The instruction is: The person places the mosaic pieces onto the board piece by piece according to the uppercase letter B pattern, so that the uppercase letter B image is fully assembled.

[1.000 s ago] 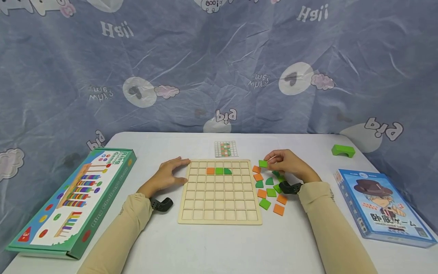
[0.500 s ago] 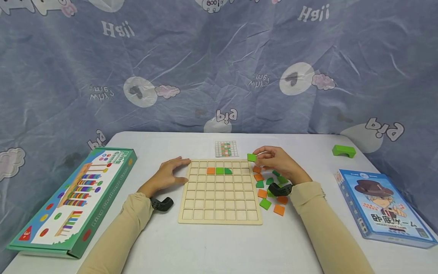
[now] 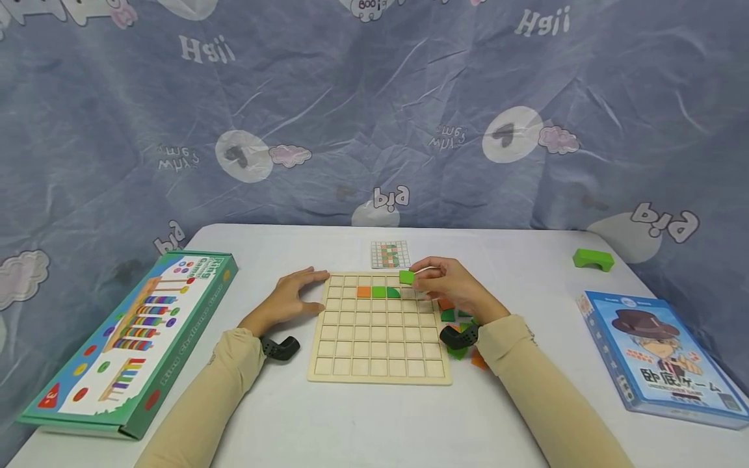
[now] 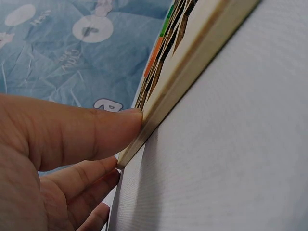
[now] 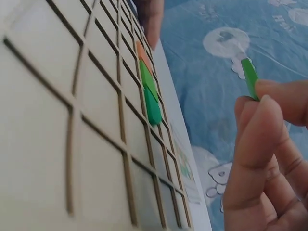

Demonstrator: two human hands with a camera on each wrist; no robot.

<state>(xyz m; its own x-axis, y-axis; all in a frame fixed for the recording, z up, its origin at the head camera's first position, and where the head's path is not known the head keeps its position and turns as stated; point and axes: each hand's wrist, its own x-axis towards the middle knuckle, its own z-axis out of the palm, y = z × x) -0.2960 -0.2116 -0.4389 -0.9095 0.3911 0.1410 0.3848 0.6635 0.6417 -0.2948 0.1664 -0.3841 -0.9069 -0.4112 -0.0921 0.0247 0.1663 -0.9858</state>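
Note:
The right hand point(image 3: 453, 286) pinches a light green square tile point(image 3: 407, 277) over the upper right part of the wooden grid board point(image 3: 379, 379). In the right wrist view the tile point(image 5: 250, 79) stands clear of the board, between thumb and fingertips. An orange square point(image 3: 364, 292), a green square point(image 3: 378, 292) and a dark green rounded piece point(image 3: 393, 293) lie side by side in the board's second row. The left hand point(image 3: 288, 300) touches the board's left edge with thumb and fingers spread; the left wrist view shows its thumb point(image 4: 96, 134) against the rim.
Loose orange and green tiles point(image 3: 447, 316) lie right of the board, partly under the right wrist. A small pattern card point(image 3: 390, 255) lies behind the board. A green game box point(image 3: 134, 338) is at left; a blue box point(image 3: 664, 357) and green arch block point(image 3: 593, 259) at right.
The right hand has carried the light green tile leftward, from above the loose tiles to over the board. The left hand stays at the board's left edge.

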